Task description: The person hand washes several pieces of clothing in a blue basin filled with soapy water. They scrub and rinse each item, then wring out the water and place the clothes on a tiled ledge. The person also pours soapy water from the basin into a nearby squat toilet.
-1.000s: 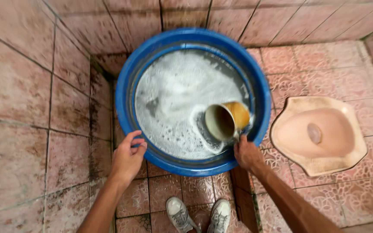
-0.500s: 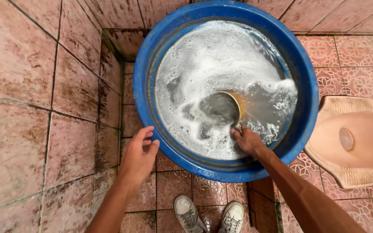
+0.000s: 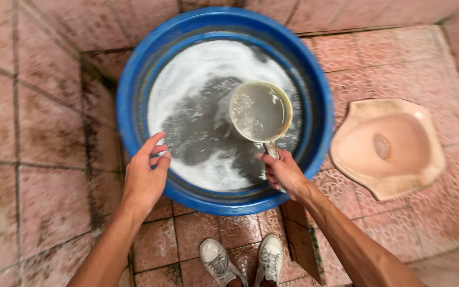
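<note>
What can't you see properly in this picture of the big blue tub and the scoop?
- Head view: the bottom of the blue tub is hidden by foam and murky water.
- The scoop's handle is mostly covered by the right hand gripping it; the scoop is full of cloudy water, hiding its inside.
- The grey shoes are cut off by the bottom edge.
- The left hand covers part of the tub's rim.

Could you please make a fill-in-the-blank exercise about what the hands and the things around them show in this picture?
1. The right hand holds a water dipper by its ____.
2. The left hand rests on the rim of the ____ basin.
3. The soapy water is covered partly with white ____.
4. A pair of grey ____ stands on the floor tiles below the basin.

Missing words: handle; blue; foam; shoes
</note>
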